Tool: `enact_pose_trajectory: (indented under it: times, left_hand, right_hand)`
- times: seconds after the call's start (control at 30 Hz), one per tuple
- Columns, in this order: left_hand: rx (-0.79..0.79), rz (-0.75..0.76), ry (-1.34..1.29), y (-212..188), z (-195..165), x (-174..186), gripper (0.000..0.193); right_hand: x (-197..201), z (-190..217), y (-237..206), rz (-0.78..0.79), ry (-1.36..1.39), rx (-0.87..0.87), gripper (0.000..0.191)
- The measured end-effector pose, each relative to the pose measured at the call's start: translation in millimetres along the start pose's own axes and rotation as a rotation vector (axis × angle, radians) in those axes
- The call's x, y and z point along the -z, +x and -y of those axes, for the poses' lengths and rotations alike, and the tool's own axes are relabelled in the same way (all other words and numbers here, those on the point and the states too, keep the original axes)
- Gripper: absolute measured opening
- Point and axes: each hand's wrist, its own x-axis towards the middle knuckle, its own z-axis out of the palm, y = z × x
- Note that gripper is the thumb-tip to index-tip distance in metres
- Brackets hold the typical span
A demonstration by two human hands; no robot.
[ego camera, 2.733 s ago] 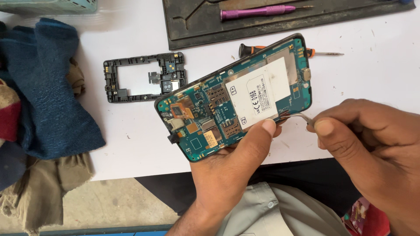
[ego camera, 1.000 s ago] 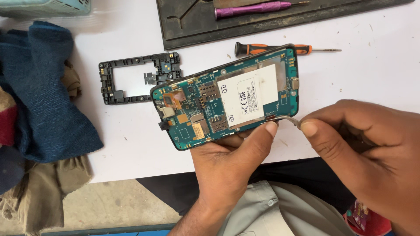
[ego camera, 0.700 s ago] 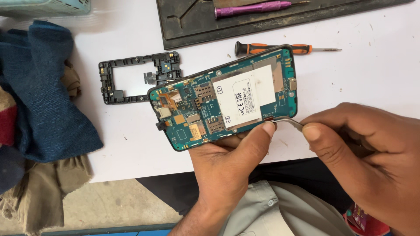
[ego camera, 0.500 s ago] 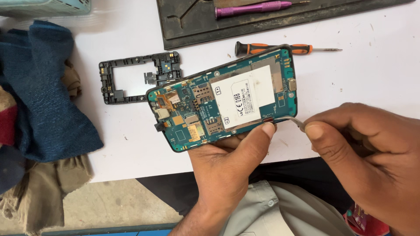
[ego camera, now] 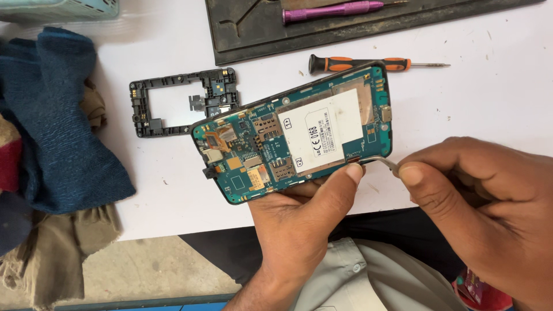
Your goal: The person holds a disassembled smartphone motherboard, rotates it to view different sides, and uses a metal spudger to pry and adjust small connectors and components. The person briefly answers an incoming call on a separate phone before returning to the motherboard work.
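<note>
My left hand (ego camera: 299,224) holds an opened phone (ego camera: 294,135) from below, thumb pressed on its near edge. The phone's back is off, showing a green circuit board and a white-labelled metal shield. My right hand (ego camera: 489,207) pinches thin metal tweezers (ego camera: 377,162), whose bent tip touches a small connector at the board's lower right edge. A black plastic phone frame (ego camera: 173,101) lies on the white table (ego camera: 489,98) to the left of the phone.
An orange-and-black screwdriver (ego camera: 368,62) lies just behind the phone. A dark work mat (ego camera: 253,34) at the back carries a purple-handled tool (ego camera: 331,10). Blue cloth (ego camera: 52,121) is piled at the left edge, with tan fabric below it.
The phone has tilted slightly and shifted a little left. The tweezers' tip has stayed at the lower right edge of the board throughout.
</note>
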Motion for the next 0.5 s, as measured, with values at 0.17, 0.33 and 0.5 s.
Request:
enact_pose_trajectory:
  times: [0.17,0.33,0.5]
  left_hand:
    - [0.003,0.005,-0.006,-0.1,0.0,-0.4,0.011]
    - [-0.009,0.009,0.066,0.0,-0.4,0.6,0.014]
    - [-0.009,-0.003,0.090,-0.4,0.2,1.3,0.014]
  right_hand:
    - [-1.2,0.7,-1.2,-0.022,0.008,0.038,0.022]
    - [-1.7,1.8,-0.9,-0.039,-0.027,0.047,0.022]
    - [-1.6,3.2,-1.6,-0.034,-0.006,0.043,0.021]
